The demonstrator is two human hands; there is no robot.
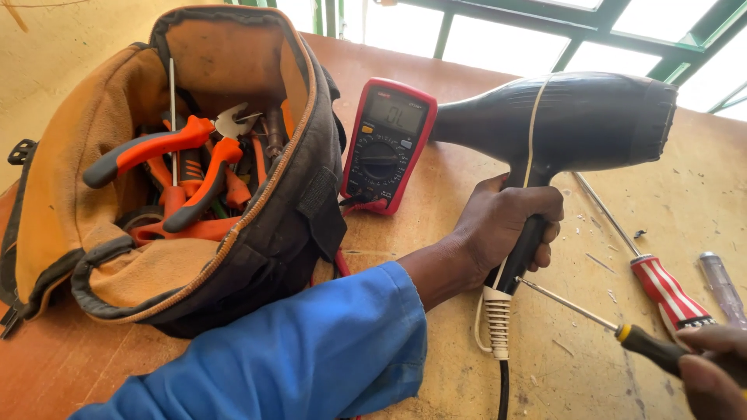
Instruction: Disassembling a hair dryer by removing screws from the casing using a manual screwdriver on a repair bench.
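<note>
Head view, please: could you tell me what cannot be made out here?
- Right hand: cut off by the frame corner, so its grip on the yellow-collared screwdriver is partly unseen.
- Hair dryer handle: mostly covered by the left hand.
- Tool bag: lower tools buried under orange-handled pliers.

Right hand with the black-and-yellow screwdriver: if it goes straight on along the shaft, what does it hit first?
The right hand aims the screwdriver up-left. Its tip already sits at the lower handle of the hair dryer, just below the left hand, so the handle comes first. Whether the tip touches yet is unclear.
</note>
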